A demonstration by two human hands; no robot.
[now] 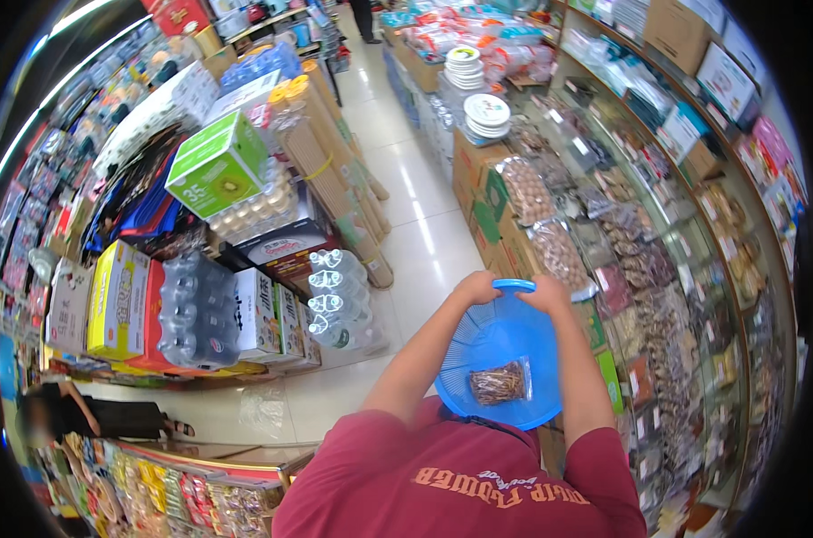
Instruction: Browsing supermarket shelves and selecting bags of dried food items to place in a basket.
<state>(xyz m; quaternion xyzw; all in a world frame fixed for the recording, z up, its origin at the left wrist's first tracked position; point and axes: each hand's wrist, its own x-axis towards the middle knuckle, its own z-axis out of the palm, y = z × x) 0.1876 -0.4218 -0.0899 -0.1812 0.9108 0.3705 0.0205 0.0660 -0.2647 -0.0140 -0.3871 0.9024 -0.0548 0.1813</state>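
A round blue plastic basket [514, 336] is held against the front of my body, tilted so its inside shows. My left hand [477, 288] grips its far rim on the left side, and my right hand [548, 294] grips the same rim a short way to the right. Between the hands a bright blue piece of the rim shows. Inside, on the lower part of the basket, lies one clear plastic bag of brown, stick-like dried goods [497, 383]. The fingertips are partly hidden by the rim.
Bagged dried goods [558, 255] line the display at right, beside cardboard boxes [480, 202]. Shrink-wrapped water bottles [342, 296], cartons and bamboo-like rolls [319, 148] stand at left. A tiled aisle [413, 202] runs ahead. A person in black [97, 413] is at lower left.
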